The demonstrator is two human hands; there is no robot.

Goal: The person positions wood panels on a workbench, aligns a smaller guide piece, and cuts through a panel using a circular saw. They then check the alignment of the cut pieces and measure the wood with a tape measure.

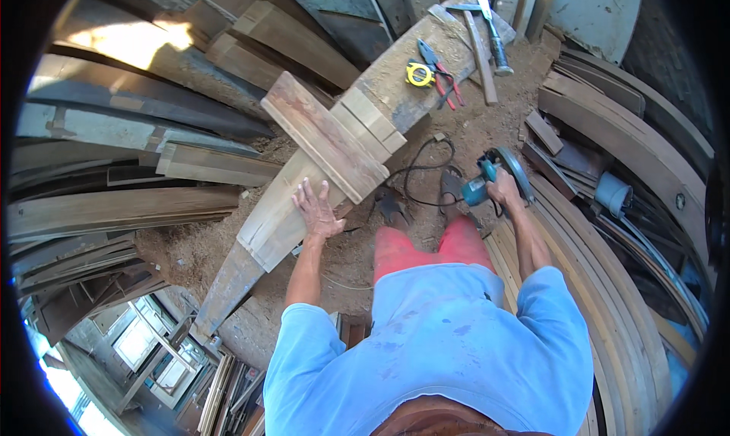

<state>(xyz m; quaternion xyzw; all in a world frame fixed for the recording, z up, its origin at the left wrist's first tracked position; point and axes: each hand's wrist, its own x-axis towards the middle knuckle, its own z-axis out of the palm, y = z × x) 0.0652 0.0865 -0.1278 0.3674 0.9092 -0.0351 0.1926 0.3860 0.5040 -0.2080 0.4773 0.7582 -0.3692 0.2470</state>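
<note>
The left hand [318, 212] lies flat, fingers spread, on a long pale plank [285, 208] that slants across a rough workbench [414, 79]. The right hand [503, 190] is wrapped around the handle of a teal circular saw [490, 176], held low over the sawdust floor [190, 246], well apart from the plank. A reddish board [323, 136] lies crosswise on the plank just above the left fingers.

Our right hand [504, 188] covers the teal circular saw [487, 179] handle; its blade, perhaps guarded, is too small for us to tell.
</note>
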